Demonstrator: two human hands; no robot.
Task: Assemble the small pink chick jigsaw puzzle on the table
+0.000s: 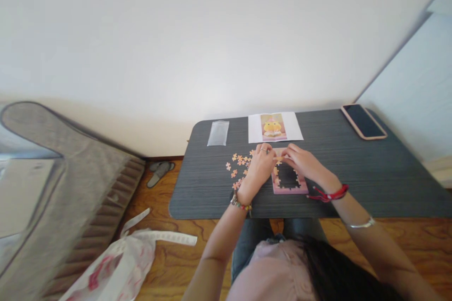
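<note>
Two hands are meeting over a pink puzzle frame [287,183] lying flat on the dark table [370,174], long axis running away from the person, middle unfilled; left hand [259,167] and right hand [300,160] are pinching together a small piece [278,158], fingers nearly closed.

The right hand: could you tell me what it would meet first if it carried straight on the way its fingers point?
Most likely the left hand: the right hand points leftward over the puzzle frame, fingertips nearly meeting already.
</note>
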